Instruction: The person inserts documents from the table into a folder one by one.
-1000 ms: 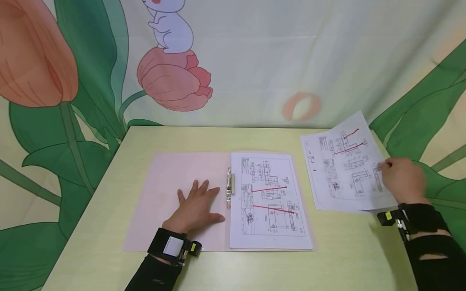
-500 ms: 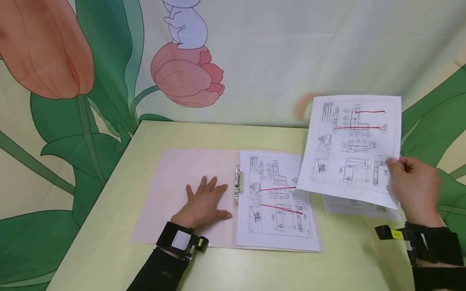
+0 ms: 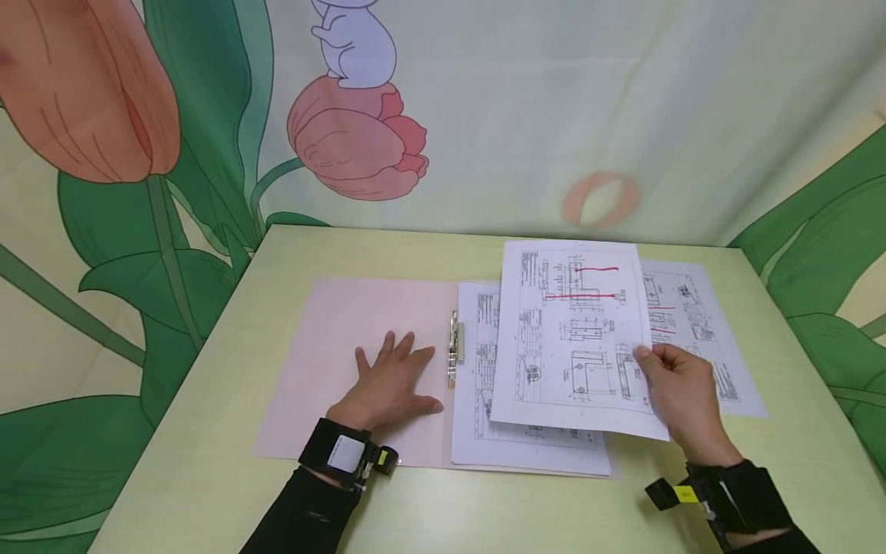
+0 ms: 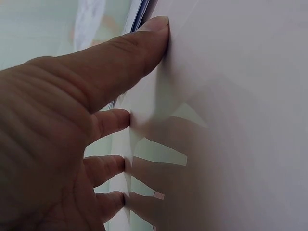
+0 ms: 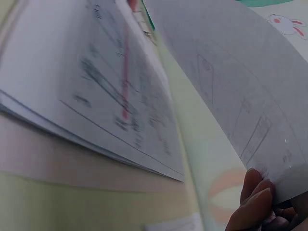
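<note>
An open pale pink folder (image 3: 298, 408) lies on the table, its metal clip (image 3: 453, 350) along the spine. My left hand (image 3: 388, 385) rests flat on the folder's left cover with its fingers spread; the left wrist view shows the thumb (image 4: 120, 60) and fingertips touching that cover. My right hand (image 3: 681, 392) pinches a printed drawing sheet (image 3: 554, 362) with red lines by its right edge. The raised sheet partly covers a stack of drawings (image 3: 540, 454) on the folder's right side. In the right wrist view the sheet's back (image 5: 231, 62) stands apart from the stack (image 5: 96, 110).
Another marked drawing sheet (image 3: 699, 331) lies on the table (image 3: 782, 454) to the right, partly hidden behind the held one. A curtain (image 3: 498, 115) printed with tulips and a rabbit hangs at the table's back edge.
My right hand has lifted the drawing sheet from the right and carried it left over the folder's stack, uncovering another sheet on the table. My left hand keeps its place on the cover.
</note>
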Motion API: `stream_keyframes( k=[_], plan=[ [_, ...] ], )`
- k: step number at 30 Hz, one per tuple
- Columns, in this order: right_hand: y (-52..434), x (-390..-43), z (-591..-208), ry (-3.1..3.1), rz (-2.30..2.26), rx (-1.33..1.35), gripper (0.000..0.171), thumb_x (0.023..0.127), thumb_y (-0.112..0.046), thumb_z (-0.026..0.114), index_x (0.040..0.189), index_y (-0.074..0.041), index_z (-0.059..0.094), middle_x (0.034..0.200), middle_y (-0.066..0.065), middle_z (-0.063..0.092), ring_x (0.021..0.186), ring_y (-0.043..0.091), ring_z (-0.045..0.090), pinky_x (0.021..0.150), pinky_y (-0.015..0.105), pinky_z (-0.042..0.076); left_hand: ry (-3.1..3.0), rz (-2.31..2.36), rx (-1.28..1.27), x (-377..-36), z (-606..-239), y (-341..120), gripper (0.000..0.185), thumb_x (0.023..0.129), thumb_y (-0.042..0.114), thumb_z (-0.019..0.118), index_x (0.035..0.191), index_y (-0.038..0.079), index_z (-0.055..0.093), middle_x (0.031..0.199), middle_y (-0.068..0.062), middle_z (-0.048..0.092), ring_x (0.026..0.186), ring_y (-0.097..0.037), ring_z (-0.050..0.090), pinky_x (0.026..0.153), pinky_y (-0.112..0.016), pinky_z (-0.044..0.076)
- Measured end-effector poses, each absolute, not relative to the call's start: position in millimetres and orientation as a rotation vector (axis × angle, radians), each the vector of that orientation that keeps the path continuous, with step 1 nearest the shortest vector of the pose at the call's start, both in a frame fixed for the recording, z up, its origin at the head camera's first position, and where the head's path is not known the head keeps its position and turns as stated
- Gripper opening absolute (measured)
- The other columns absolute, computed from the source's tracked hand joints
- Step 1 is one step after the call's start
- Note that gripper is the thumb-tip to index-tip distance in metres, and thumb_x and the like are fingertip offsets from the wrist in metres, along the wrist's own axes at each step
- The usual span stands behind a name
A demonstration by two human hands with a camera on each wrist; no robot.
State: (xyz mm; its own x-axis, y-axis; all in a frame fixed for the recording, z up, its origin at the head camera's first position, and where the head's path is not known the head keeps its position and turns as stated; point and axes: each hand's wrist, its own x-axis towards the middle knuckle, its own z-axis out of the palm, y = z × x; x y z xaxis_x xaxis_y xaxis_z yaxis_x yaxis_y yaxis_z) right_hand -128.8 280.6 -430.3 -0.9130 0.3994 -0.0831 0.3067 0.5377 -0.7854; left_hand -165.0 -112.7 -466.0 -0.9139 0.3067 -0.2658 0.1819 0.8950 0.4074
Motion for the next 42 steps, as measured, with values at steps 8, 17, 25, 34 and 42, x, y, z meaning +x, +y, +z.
stream_keyframes(
  k=[8,17,25,34,42],
  plan=[
    [262.5,-122.3,-450.4,-2.742,1.416,-0.562,0.040,0.110,-0.028,0.057,0.119,0.008,0.070,0.095,0.019,0.073,0.067,0.016,0.065,0.052,0.029,0.053,2.730,0.552,0.357,-165.6,-464.7,-112.6,0.090,0.085,0.049,0.085,0.161,0.022,0.046,0.176,-0.016,0.020,0.163,-0.046,0.006,0.117,-0.084,-0.003],
    [248.6,-118.5,-460.6,-2.827,1.446,-0.520,0.037,0.110,-0.028,0.058,0.117,0.006,0.071,0.088,0.014,0.070,0.069,0.020,0.064,0.053,0.028,0.050,2.739,0.538,0.361,-165.8,-465.4,-112.3,0.090,0.085,0.049,0.086,0.161,0.021,0.047,0.175,-0.017,0.023,0.162,-0.047,0.008,0.116,-0.085,-0.001],
    [242.4,-118.0,-462.5,-2.854,1.464,-0.522,0.036,0.109,-0.027,0.059,0.117,0.006,0.071,0.088,0.014,0.071,0.070,0.021,0.064,0.054,0.029,0.050,2.737,0.537,0.368,-166.1,-467.0,-112.5,0.090,0.085,0.050,0.085,0.161,0.022,0.046,0.175,-0.016,0.023,0.163,-0.046,0.007,0.117,-0.085,-0.002],
    [238.0,-118.8,-462.4,-2.865,1.429,-0.495,0.034,0.109,-0.026,0.059,0.114,0.005,0.072,0.083,0.012,0.069,0.069,0.021,0.061,0.053,0.028,0.046,2.736,0.549,0.359,-165.8,-465.6,-112.3,0.090,0.085,0.049,0.085,0.161,0.022,0.046,0.175,-0.016,0.022,0.163,-0.046,0.007,0.117,-0.084,-0.002],
    [235.2,-118.6,-460.9,-2.865,1.440,-0.535,0.033,0.108,-0.025,0.060,0.114,0.006,0.071,0.085,0.013,0.068,0.070,0.022,0.061,0.054,0.028,0.045,2.737,0.553,0.366,-166.1,-465.4,-112.4,0.089,0.085,0.048,0.086,0.161,0.022,0.047,0.175,-0.016,0.023,0.163,-0.046,0.007,0.117,-0.085,-0.002]
  ],
)
